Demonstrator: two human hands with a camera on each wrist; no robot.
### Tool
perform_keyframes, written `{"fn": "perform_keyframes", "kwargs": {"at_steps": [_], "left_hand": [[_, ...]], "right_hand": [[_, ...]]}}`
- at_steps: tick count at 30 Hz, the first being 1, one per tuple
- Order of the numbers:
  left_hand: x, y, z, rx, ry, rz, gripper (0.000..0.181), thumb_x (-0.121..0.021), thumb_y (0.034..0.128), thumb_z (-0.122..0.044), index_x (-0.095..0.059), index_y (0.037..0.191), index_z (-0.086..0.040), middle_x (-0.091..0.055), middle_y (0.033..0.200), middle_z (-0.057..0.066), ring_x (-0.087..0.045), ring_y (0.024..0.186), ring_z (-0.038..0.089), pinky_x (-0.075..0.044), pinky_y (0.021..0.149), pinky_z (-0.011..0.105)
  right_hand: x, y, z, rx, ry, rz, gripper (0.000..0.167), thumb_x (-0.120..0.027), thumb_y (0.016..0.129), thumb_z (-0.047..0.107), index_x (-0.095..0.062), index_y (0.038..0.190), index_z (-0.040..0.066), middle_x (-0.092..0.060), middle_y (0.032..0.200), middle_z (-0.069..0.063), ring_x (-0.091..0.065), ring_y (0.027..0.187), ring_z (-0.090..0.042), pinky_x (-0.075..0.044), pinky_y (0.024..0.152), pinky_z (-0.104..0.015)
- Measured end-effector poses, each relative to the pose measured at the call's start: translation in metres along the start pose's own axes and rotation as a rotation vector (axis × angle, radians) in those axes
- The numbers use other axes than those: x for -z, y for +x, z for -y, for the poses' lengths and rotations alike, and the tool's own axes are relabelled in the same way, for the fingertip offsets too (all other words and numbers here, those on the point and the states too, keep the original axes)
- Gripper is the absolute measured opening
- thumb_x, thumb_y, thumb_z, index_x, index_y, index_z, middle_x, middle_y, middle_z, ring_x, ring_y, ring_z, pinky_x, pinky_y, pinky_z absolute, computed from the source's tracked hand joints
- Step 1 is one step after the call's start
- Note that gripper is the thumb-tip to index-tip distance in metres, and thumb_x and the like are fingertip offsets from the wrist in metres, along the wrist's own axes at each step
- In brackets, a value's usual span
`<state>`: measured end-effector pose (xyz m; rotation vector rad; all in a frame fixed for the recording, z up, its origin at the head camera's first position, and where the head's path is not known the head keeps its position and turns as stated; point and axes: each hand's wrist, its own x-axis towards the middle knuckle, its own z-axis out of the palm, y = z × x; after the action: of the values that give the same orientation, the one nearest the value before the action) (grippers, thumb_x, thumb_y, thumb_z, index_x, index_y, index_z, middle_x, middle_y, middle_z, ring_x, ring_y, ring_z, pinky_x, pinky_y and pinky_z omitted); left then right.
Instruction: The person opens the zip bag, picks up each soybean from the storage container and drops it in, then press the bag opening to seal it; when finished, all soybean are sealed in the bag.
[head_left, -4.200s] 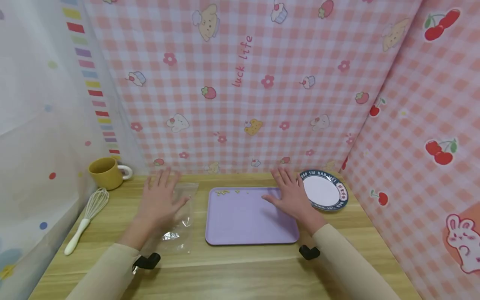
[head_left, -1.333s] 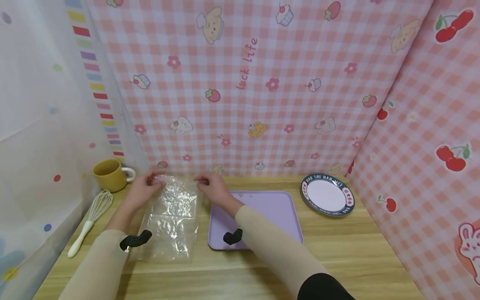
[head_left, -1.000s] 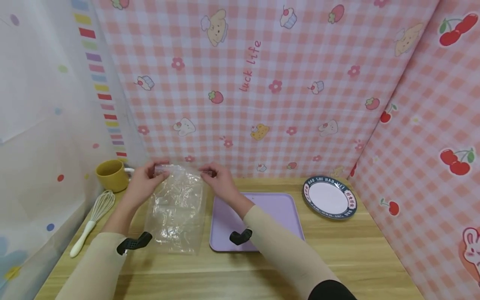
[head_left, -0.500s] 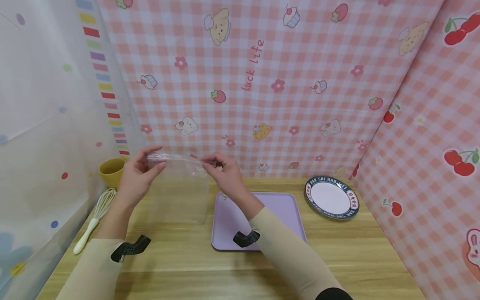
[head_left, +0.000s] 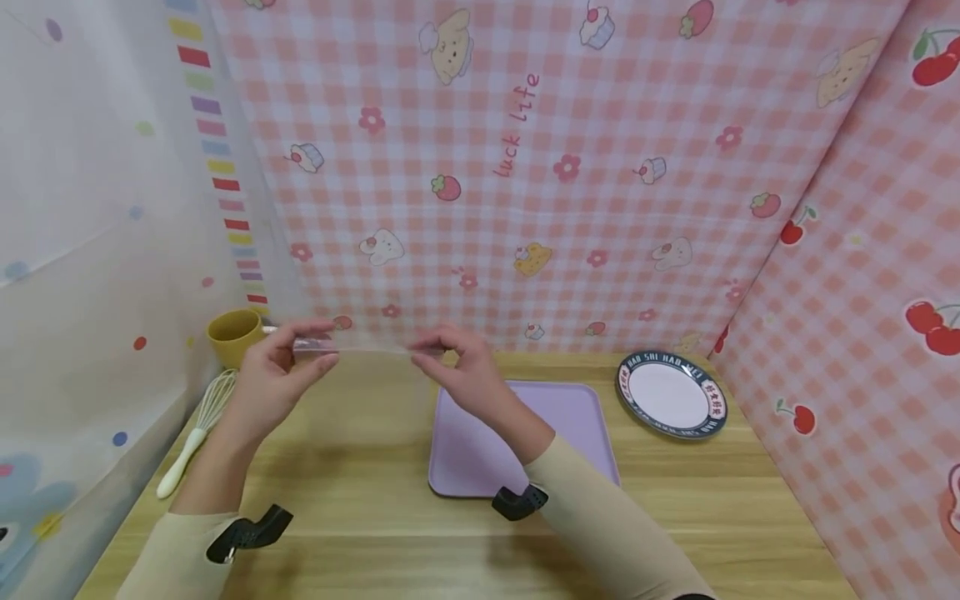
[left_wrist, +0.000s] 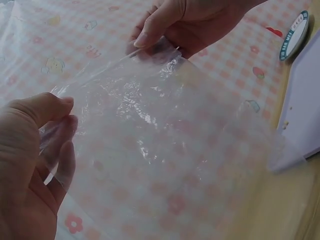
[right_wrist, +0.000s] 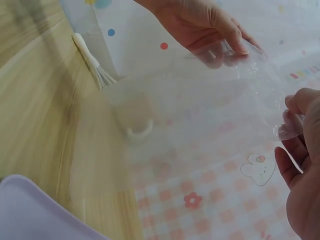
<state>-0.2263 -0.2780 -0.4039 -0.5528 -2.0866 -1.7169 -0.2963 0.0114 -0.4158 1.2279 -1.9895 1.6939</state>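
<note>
A clear plastic zip bag (left_wrist: 145, 130) hangs above the table, its top edge stretched between both hands. My left hand (head_left: 270, 379) pinches one top corner between thumb and fingers. The other top corner is pinched by my right hand (head_left: 472, 371), which is above the left side of the lilac tray (head_left: 525, 433). In the right wrist view the bag (right_wrist: 175, 115) looks flat and see-through, and nothing shows inside it. Several tiny yellowish bits (left_wrist: 286, 123) lie along the tray's edge in the left wrist view; the right hand hides that spot in the head view.
A yellow mug (head_left: 234, 337) with a white handle stands at the back left, behind the left hand. In front of it lies a whisk (head_left: 198, 429) with a white grip. A blue-rimmed plate (head_left: 670, 396) sits at the back right. Patterned cloth walls (head_left: 487, 217) enclose the table.
Earlier, both hands were spread flat above the table and the bag lay on the wood. They then gripped its top edge and lifted it upright off the table.
</note>
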Motion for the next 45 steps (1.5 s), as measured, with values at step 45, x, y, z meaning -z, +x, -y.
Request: {"fn": "perform_keyframes", "kwargs": {"at_steps": [45], "left_hand": [[-0.022, 0.002, -0.031, -0.473, 0.574, 0.178, 0.036, -0.092, 0.0808, 0.012, -0.081, 0.1, -0.016, -0.077, 0.107, -0.005, -0.076, 0.093, 0.012, -0.057, 0.082, 0.015]], "right_hand": [[-0.001, -0.016, 0.021, -0.01, -0.021, 0.06, 0.007, -0.08, 0.099, -0.001, -0.082, 0.104, 0.003, -0.077, 0.099, 0.001, -0.069, 0.089, -0.014, -0.058, 0.082, -0.031]]}}
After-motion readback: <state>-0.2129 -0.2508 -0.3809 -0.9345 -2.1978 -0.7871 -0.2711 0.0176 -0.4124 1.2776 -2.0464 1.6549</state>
